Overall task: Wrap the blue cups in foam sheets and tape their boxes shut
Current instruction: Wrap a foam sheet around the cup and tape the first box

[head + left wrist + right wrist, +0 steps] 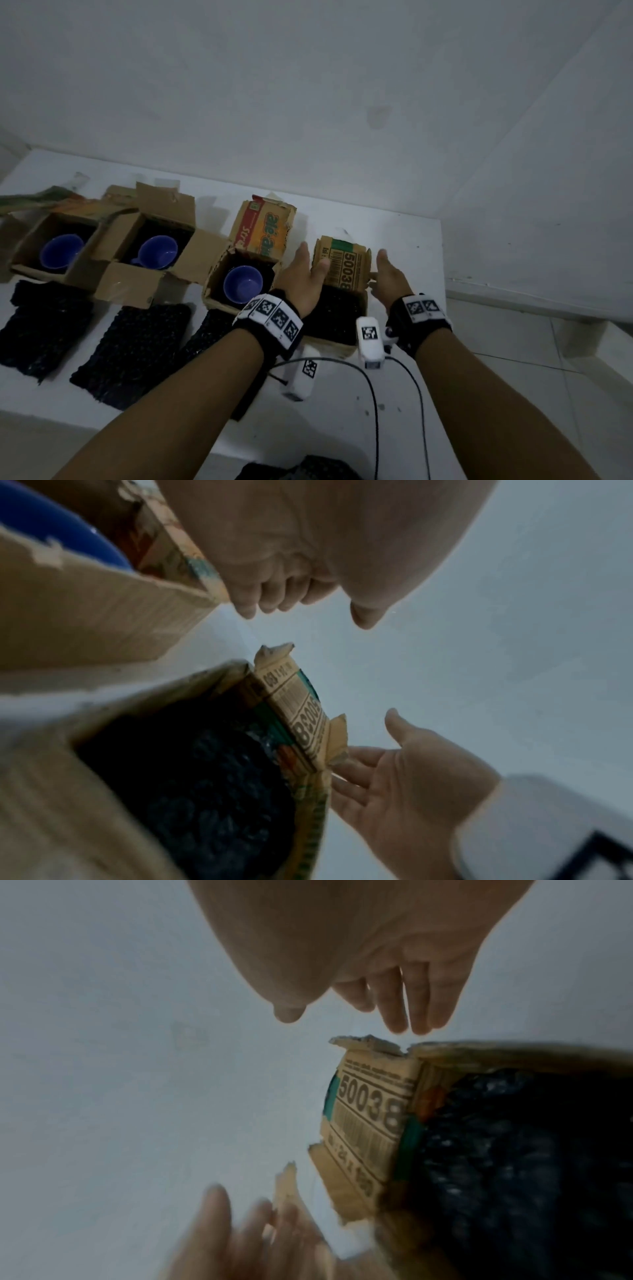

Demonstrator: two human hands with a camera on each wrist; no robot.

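Note:
Four cardboard boxes stand in a row on the white table [342, 394]. Three of them show a bare blue cup [61, 251] [157, 251] [243, 284]. The rightmost box [337, 344] is filled with black foam [205, 777] [514, 1150], and its rear flap [342, 270] [301, 715] [369, 1123], printed "50038", stands upright. My left hand [308, 263] [301, 599] is open at the flap's left side. My right hand [380, 267] [346, 1015] is open at its right side, fingers [356, 758] at the flap's edge. Neither hand holds anything.
Three black foam sheets [44, 329] [133, 349] [212, 335] lie on the table in front of the other boxes. The third box's printed flap [263, 229] stands up just left of my left hand. Cables [373, 394] trail from my wrists. The table ends right of the rightmost box, above a tiled floor [548, 359].

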